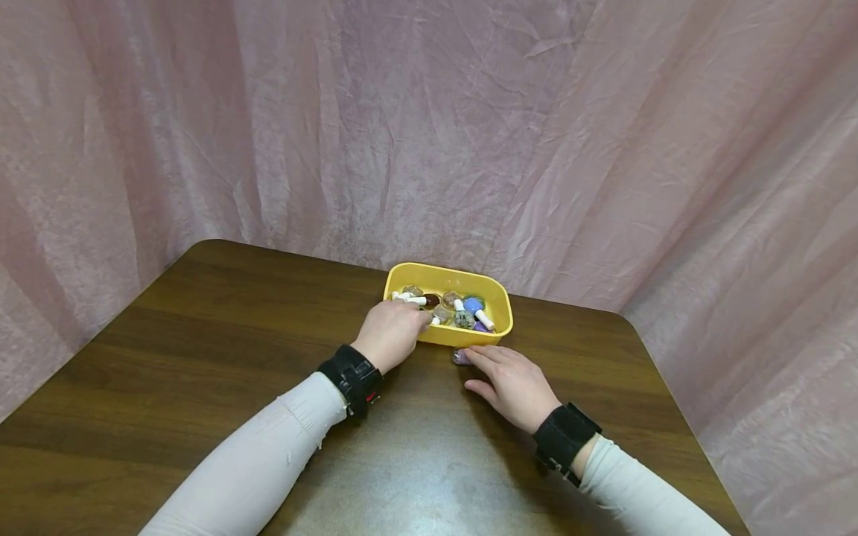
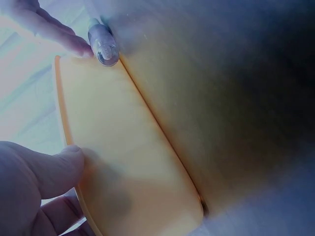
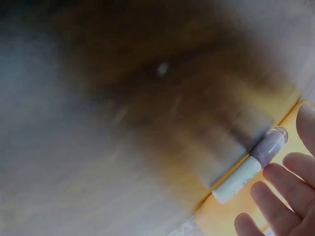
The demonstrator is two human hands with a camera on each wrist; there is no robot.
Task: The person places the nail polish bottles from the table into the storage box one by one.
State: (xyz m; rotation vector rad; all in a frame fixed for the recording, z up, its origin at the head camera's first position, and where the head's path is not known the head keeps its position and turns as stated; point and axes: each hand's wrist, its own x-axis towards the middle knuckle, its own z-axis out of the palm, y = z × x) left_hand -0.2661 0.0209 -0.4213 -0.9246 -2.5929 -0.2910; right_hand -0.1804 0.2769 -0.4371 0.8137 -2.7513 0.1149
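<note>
A yellow plastic container (image 1: 442, 269) stands at the far edge of the table, with several small bottles (image 1: 465, 320) inside, some with white caps. My left hand (image 1: 392, 333) grips its near left rim; in the left wrist view the thumb (image 2: 66, 164) presses the outer wall and fingers reach over the edge. A nail polish bottle (image 3: 268, 149), lilac with a white cap, lies on its side on the table along the container's front wall. My right hand (image 1: 512, 383) has its fingers loosely extended, fingertips right at the bottle, which is partly hidden under them in the head view.
The brown wooden table (image 1: 221, 357) extends to both sides and toward me. A pink curtain (image 1: 429, 134) hangs close behind its far edge and down the right side. Black bands (image 1: 566, 439) are strapped round both wrists.
</note>
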